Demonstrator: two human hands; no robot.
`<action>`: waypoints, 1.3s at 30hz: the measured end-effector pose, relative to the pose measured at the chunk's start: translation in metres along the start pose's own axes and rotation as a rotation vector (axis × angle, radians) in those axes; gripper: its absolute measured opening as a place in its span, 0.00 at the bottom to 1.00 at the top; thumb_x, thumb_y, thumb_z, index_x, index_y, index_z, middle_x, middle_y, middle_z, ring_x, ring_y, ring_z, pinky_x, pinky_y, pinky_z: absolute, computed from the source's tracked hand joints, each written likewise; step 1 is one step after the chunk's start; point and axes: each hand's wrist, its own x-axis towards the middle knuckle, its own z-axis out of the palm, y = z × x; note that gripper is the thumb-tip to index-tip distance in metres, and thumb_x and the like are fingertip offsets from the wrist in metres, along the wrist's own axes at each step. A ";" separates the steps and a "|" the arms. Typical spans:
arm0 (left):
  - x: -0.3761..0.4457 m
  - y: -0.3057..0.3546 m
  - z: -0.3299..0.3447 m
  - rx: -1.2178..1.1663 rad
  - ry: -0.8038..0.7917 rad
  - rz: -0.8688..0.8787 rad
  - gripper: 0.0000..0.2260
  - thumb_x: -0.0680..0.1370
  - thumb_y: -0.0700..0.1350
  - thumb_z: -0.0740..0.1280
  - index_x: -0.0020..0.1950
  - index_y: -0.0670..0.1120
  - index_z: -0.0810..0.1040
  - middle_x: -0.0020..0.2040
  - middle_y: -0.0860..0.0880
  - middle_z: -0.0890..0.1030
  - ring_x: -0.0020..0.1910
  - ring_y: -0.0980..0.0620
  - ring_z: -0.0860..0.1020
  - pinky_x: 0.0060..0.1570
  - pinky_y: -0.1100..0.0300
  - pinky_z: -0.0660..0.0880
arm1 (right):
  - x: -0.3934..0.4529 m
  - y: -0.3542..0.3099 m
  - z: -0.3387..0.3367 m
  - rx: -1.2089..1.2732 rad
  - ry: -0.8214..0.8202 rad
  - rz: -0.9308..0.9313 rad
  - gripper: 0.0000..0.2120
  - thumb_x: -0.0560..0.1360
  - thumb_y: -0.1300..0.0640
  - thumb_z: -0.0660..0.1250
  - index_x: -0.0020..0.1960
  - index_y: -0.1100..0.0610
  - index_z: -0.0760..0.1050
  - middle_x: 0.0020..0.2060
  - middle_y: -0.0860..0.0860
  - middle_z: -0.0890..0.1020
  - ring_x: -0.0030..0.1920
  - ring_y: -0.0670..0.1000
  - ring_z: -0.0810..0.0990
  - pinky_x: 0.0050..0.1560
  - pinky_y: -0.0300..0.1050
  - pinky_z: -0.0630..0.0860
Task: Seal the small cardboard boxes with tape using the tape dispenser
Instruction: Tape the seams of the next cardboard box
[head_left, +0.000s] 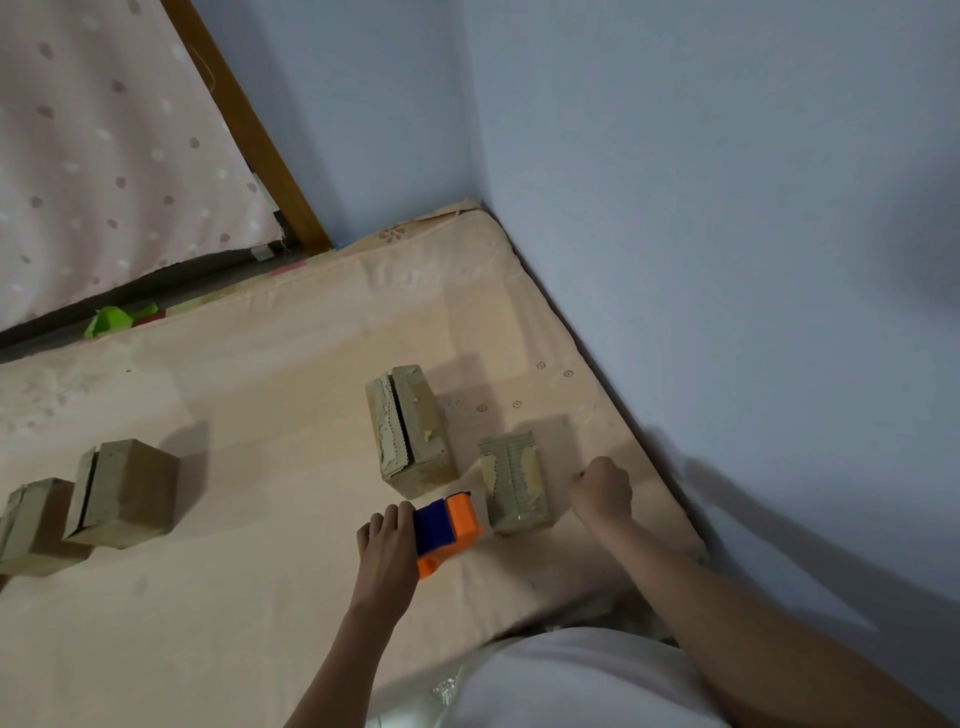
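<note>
From the head camera, a person leans over a soft peach-coloured mattress (260, 467) that lies in the corner of a room with pale blue walls (701, 208). The left hand (389, 545) rests on the blue and orange plastic tape dispenser (447, 530), with its fingers laid on the blue side; I cannot tell how tightly it grasps. The right hand (602, 491) is clenched into a fist and holds nothing. It sits on the mattress just beside a small brown cardboard box with torn tape on top (514, 486). The dispenser lies between the two hands, touching or nearly touching that box. A taller brown cardboard box with a slit down its top (410, 431) stands just behind the dispenser. Two more small brown cardboard boxes (124, 493) sit well apart on the left. A bright green thing (109, 319) lies at the far edge of the mattress.
</note>
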 end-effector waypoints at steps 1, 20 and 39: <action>0.000 0.000 -0.001 -0.004 0.003 0.000 0.22 0.73 0.50 0.74 0.62 0.46 0.71 0.54 0.49 0.76 0.51 0.48 0.73 0.53 0.54 0.70 | -0.001 -0.004 0.002 0.035 -0.003 -0.016 0.10 0.79 0.57 0.66 0.52 0.65 0.78 0.49 0.60 0.83 0.53 0.61 0.81 0.47 0.49 0.77; 0.002 0.000 -0.009 -0.014 0.013 0.009 0.21 0.74 0.50 0.73 0.63 0.47 0.70 0.54 0.50 0.75 0.52 0.50 0.72 0.54 0.55 0.69 | -0.006 -0.025 0.011 0.022 -0.117 0.006 0.15 0.67 0.57 0.82 0.48 0.62 0.82 0.48 0.57 0.85 0.51 0.57 0.84 0.48 0.44 0.80; 0.000 -0.005 0.002 0.067 -0.067 -0.001 0.21 0.74 0.50 0.71 0.63 0.50 0.67 0.55 0.52 0.73 0.53 0.52 0.71 0.55 0.56 0.70 | -0.027 -0.032 0.033 -0.016 -0.188 -0.184 0.23 0.72 0.48 0.76 0.60 0.60 0.74 0.54 0.52 0.81 0.57 0.54 0.81 0.53 0.46 0.80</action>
